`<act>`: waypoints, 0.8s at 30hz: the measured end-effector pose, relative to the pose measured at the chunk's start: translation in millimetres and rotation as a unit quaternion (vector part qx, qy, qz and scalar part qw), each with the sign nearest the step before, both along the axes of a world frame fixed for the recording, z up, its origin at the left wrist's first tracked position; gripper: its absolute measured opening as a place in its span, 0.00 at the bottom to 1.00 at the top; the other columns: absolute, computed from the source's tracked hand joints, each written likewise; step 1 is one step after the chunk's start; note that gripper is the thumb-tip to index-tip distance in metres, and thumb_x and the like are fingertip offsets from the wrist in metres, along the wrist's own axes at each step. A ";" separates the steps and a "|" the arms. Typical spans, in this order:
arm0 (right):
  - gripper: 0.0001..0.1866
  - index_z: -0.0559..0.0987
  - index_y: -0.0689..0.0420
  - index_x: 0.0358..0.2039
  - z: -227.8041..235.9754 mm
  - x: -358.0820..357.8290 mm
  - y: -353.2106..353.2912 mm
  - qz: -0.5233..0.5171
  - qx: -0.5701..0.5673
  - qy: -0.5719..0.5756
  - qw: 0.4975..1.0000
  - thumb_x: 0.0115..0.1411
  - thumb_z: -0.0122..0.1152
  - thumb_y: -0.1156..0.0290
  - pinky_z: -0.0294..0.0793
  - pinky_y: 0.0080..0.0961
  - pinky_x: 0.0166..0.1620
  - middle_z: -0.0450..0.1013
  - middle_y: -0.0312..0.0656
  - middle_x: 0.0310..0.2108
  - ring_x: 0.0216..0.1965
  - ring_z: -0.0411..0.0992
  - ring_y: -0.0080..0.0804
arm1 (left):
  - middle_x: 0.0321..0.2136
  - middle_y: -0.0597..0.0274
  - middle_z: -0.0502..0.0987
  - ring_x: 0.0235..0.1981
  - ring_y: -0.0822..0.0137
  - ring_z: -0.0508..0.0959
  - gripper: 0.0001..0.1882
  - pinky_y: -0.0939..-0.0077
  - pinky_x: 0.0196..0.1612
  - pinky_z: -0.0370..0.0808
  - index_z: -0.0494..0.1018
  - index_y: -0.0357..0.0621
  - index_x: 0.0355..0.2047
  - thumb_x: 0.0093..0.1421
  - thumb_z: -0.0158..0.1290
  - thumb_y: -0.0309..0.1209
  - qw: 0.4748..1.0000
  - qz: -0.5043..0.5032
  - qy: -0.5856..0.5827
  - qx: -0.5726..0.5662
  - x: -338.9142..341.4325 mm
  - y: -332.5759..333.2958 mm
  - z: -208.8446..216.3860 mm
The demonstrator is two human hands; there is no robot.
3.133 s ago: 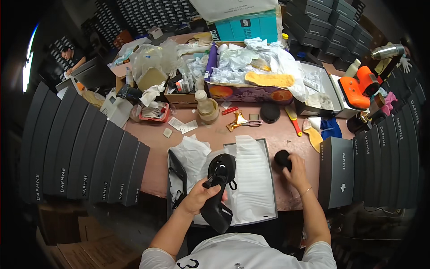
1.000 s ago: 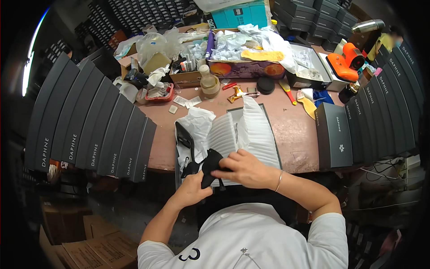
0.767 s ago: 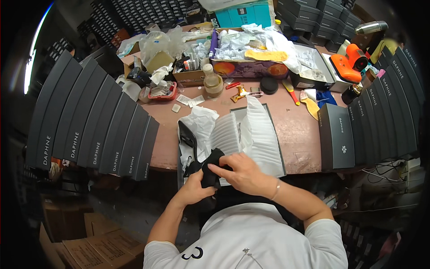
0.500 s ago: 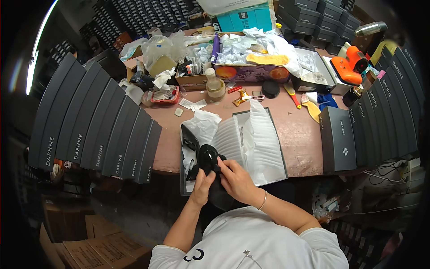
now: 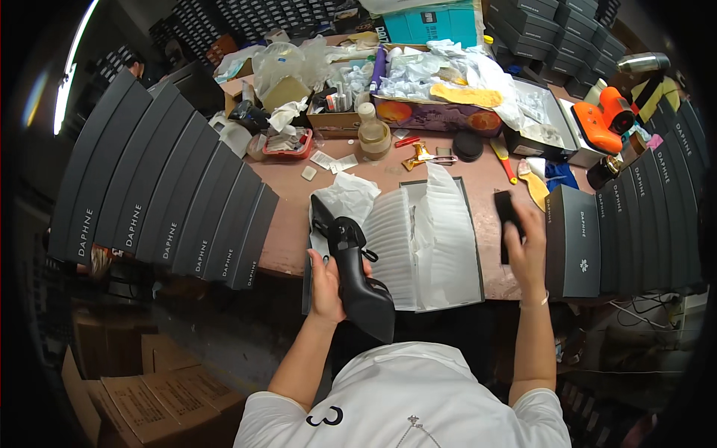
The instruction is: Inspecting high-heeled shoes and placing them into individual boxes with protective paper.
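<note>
A black high-heeled shoe (image 5: 360, 287) with a pointed toe and a strap is gripped in my left hand (image 5: 327, 287), its toe tilted down toward me. Behind it, another black shoe (image 5: 322, 214) lies partly hidden at the left side of an open shoe box (image 5: 475, 261). White tissue and ribbed wrapping paper (image 5: 390, 235) fill much of this box. Off to the right, my right hand (image 5: 529, 243), blurred by motion, has its fingers closed on a black elongated pad (image 5: 505, 224) over the table; its exact kind is unclear.
Stacks of dark shoe boxes flank the table on the left (image 5: 157, 187) and right (image 5: 579, 239). Across the back stand a glue bottle (image 5: 373, 138), a round black tin (image 5: 468, 146), a red-and-yellow brush (image 5: 503, 159), an orange device (image 5: 597, 127) and a carton of crumpled paper (image 5: 426, 112).
My right hand has left the shoe and moved right, where it now has the black pad. My left hand still holds the shoe, now with more of its side showing. The view has shifted slightly.
</note>
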State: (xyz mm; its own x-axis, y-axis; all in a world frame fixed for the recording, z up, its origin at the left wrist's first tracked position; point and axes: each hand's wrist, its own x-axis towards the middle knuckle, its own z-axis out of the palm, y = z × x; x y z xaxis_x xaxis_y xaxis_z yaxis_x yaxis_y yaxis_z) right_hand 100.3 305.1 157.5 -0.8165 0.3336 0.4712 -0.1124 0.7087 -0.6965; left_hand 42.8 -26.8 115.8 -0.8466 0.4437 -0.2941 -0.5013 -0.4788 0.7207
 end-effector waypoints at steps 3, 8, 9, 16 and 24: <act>0.24 0.67 0.63 0.56 -104.5 -10.2 78.8 -0.123 0.076 -0.095 0.985 0.60 0.56 0.72 0.65 0.37 0.55 0.65 0.56 0.52 0.52 0.66 0.50 | 0.32 0.56 0.73 0.32 0.67 0.75 0.44 0.70 0.38 0.76 0.66 0.42 0.40 0.58 0.20 0.71 1.000 0.003 0.006 -0.010 -2.9 12.8 8.3; 0.27 0.64 0.64 0.59 -156.5 -16.1 97.6 -0.169 0.122 -0.087 0.974 0.61 0.55 0.68 0.60 0.40 0.60 0.62 0.58 0.56 0.56 0.62 0.53 | 0.33 0.56 0.73 0.34 0.67 0.74 0.43 0.70 0.38 0.75 0.64 0.42 0.44 0.59 0.19 0.70 0.999 0.017 0.028 -0.030 2.1 17.1 16.1; 0.23 0.66 0.66 0.57 -111.1 -22.6 71.1 -0.120 0.091 -0.004 0.989 0.63 0.54 0.69 0.65 0.36 0.56 0.65 0.56 0.54 0.55 0.66 0.47 | 0.33 0.56 0.73 0.34 0.67 0.74 0.43 0.70 0.38 0.75 0.64 0.42 0.44 0.59 0.19 0.70 0.999 0.014 0.029 -0.029 2.3 13.7 14.5; 0.29 0.56 0.58 0.65 2.2 -6.1 -90.5 0.405 -0.501 -0.246 0.724 0.67 0.48 0.62 0.73 0.27 0.50 0.66 0.44 0.55 0.52 0.69 0.30 | 0.23 0.56 0.75 0.28 0.64 0.77 0.16 0.68 0.33 0.72 0.73 0.37 0.29 0.59 0.55 0.41 0.797 -0.276 0.344 -0.412 4.7 -18.9 54.8; 0.27 0.72 0.66 0.52 -51.9 -18.2 -156.5 0.565 -0.595 -0.354 0.449 0.60 0.61 0.57 0.76 0.29 0.49 0.74 0.43 0.45 0.44 0.75 0.30 | 0.26 0.45 0.76 0.31 0.50 0.78 0.16 0.60 0.34 0.73 0.74 0.36 0.32 0.57 0.55 0.40 0.466 -0.527 0.467 -0.536 11.2 -32.4 119.1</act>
